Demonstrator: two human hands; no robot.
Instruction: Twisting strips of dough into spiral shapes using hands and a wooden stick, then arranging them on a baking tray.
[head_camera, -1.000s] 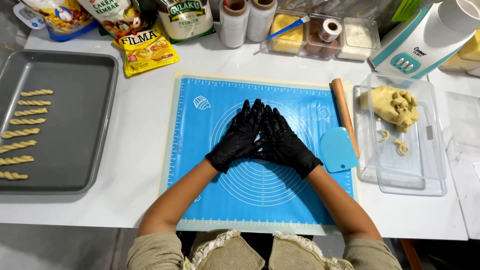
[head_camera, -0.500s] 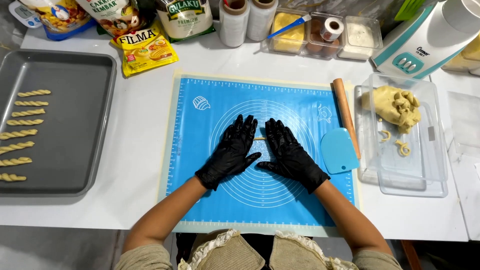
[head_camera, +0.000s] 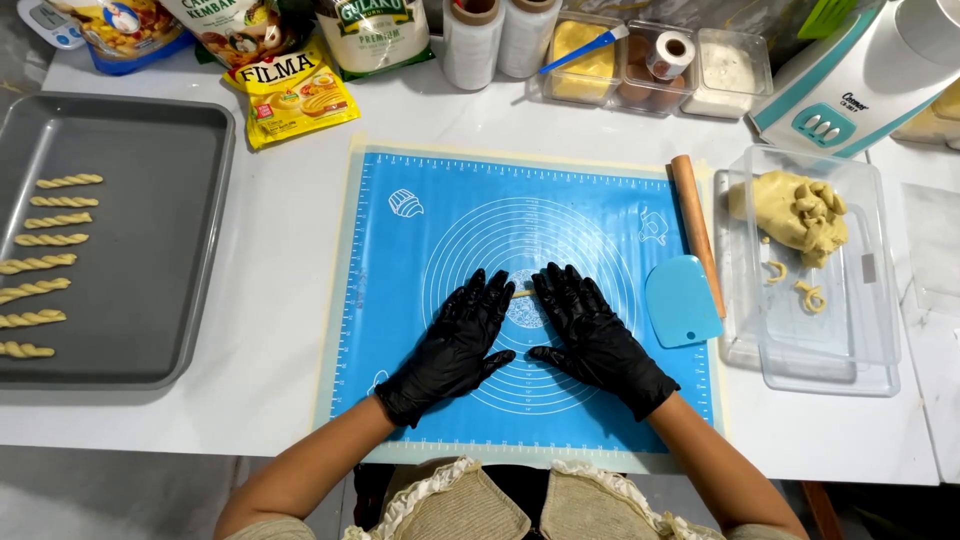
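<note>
On the blue mat (head_camera: 420, 270), left hand (head_camera: 455, 340) and right hand (head_camera: 595, 335) lie flat, fingers spread, pressing a thin dough strip (head_camera: 522, 294) between them mid-mat, rolling it even.

Black gloves, bare forearms, frilled beige apron

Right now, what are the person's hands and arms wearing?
Both hands, the left hand and the right hand, wear glossy black disposable gloves ending at the wrists. The forearms are bare, with no sleeves, watch or jewellery showing. No markings show on the gloves.
</note>
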